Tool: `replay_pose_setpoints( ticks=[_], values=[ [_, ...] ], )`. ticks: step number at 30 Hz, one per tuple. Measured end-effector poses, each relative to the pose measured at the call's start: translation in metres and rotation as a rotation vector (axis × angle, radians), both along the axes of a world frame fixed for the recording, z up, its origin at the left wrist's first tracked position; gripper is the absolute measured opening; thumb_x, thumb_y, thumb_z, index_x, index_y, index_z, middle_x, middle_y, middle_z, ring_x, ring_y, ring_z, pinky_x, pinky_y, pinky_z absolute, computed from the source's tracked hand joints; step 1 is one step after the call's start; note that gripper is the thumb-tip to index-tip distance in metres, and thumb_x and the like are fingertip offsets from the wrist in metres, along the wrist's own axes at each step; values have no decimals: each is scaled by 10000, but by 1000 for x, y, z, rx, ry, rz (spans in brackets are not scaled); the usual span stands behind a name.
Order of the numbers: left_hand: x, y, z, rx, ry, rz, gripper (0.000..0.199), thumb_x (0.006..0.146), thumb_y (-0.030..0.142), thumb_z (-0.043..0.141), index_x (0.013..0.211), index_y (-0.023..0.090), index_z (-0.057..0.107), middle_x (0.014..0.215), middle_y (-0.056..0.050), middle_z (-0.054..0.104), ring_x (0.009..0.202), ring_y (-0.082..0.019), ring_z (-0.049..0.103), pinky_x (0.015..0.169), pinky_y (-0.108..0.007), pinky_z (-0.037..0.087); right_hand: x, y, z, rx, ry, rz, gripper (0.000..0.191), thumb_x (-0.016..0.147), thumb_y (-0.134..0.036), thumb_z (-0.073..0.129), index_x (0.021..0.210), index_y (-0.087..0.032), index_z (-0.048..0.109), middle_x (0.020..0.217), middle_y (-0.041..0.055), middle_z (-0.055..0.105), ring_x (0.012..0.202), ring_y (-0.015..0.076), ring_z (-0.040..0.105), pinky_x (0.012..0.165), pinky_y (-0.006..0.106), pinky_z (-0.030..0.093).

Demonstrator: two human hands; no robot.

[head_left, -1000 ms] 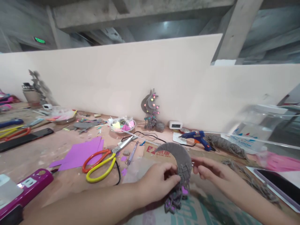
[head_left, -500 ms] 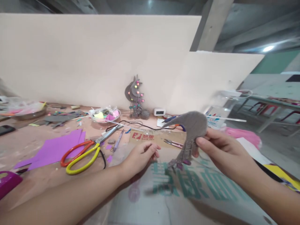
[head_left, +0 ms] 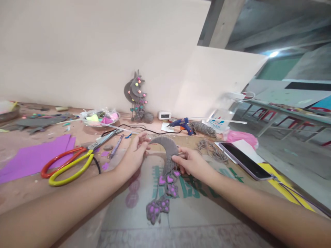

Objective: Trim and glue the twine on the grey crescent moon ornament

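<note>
A grey crescent (head_left: 168, 146) with hanging grey pieces bearing purple shapes (head_left: 153, 210) is over the cardboard sheet (head_left: 144, 220), its pieces hanging toward the front. My right hand (head_left: 190, 162) pinches the crescent's right edge between thumb and fingers. At the crescent's left tip is my left hand (head_left: 137, 148), fingers curled close to the point; whether they grip it is hidden. Red-and-yellow-handled scissors (head_left: 71, 168) lie left of my left forearm.
Purple sheets (head_left: 38, 155) lie at the left. Behind are a bowl of coloured pieces (head_left: 100, 119), a finished-looking moon ornament (head_left: 137, 94), a small clock (head_left: 164, 115) and a blue glue gun (head_left: 182, 124). A phone (head_left: 244, 160) lies at the right.
My right hand has moved left and turned the crescent, whose purple-marked pieces now hang in view. My left hand has come up to the crescent's tip. The view has shifted right.
</note>
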State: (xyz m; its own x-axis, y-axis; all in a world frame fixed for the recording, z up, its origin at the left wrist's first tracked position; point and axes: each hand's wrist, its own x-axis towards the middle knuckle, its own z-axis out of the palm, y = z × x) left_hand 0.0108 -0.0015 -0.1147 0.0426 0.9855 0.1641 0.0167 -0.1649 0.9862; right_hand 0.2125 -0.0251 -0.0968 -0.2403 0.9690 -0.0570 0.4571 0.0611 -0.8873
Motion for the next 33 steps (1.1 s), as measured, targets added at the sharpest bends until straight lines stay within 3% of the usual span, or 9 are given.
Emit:
replay_pose_setpoints(
  ticks=[2, 6, 9, 15, 19, 22, 27, 30, 33],
  values=[
    [-1, 2, 0, 12, 38, 53, 413, 824, 243, 482, 1230, 175, 465, 1152, -101, 571, 940, -173, 579, 799, -307, 462, 1, 10, -7, 30, -69, -19, 303, 804, -309, 560, 1071, -175, 508, 564, -47, 561, 374, 76, 453, 361, 184, 327],
    [-1, 2, -2, 111, 141, -68, 382, 789, 220, 523, 1168, 170, 521, 1226, -97, 566, 1150, -202, 503, 977, -357, 384, 0, 16, -6, 94, -76, 2, 429, 840, -303, 509, 1243, -187, 418, 538, -47, 565, 381, 86, 457, 396, 200, 374],
    [-2, 0, 1, 119, 225, -129, 342, 791, 229, 525, 1122, 152, 559, 1176, -91, 607, 1064, -202, 560, 956, -364, 407, 0, 15, -6, 108, 17, 5, 363, 869, -318, 447, 1200, -169, 436, 553, -45, 545, 391, 78, 440, 395, 195, 350],
    [-4, 1, -1, 88, 253, -86, 278, 779, 248, 547, 1028, 145, 618, 1089, -98, 652, 956, -219, 609, 875, -381, 456, 6, 18, -16, 107, 127, 22, 332, 848, -351, 480, 1127, -173, 456, 617, -52, 531, 417, 71, 430, 411, 197, 354],
    [-3, 2, -3, 165, 297, -133, 315, 774, 203, 551, 1082, 174, 613, 1179, -95, 616, 1107, -225, 547, 980, -398, 388, 5, 17, -12, 240, -58, 16, 296, 821, -355, 544, 1060, -182, 555, 748, -1, 603, 553, 103, 521, 504, 226, 414],
    [-9, 3, 13, 191, 425, -186, 345, 758, 213, 584, 1100, 207, 628, 1289, -80, 550, 1269, -238, 404, 1073, -403, 270, 4, 12, -3, 357, -206, 128, 215, 847, -339, 520, 924, -186, 650, 843, 39, 646, 730, 153, 586, 661, 276, 461],
    [-41, 11, 63, 121, 620, -398, 282, 773, 285, 560, 1021, 204, 666, 1077, -58, 675, 969, -225, 609, 831, -323, 467, 2, 7, 0, 492, -231, 342, 226, 895, -326, 471, 951, -222, 664, 973, 51, 662, 935, 181, 587, 857, 318, 444],
    [-69, 22, 78, 64, 857, -282, 252, 760, 313, 543, 946, 209, 677, 866, -26, 706, 775, -195, 639, 637, -250, 465, 1, 10, -5, 518, -265, 315, 234, 899, -325, 464, 995, -234, 658, 1055, 64, 644, 1007, 197, 569, 903, 353, 431],
    [-92, 34, 77, -99, 954, -224, 229, 718, 244, 523, 889, 218, 672, 735, 2, 691, 607, -159, 623, 512, -217, 417, 1, 14, -9, 520, -288, 272, 241, 891, -326, 473, 1015, -240, 661, 1138, 73, 617, 1086, 221, 537, 957, 409, 400]
  ],
)
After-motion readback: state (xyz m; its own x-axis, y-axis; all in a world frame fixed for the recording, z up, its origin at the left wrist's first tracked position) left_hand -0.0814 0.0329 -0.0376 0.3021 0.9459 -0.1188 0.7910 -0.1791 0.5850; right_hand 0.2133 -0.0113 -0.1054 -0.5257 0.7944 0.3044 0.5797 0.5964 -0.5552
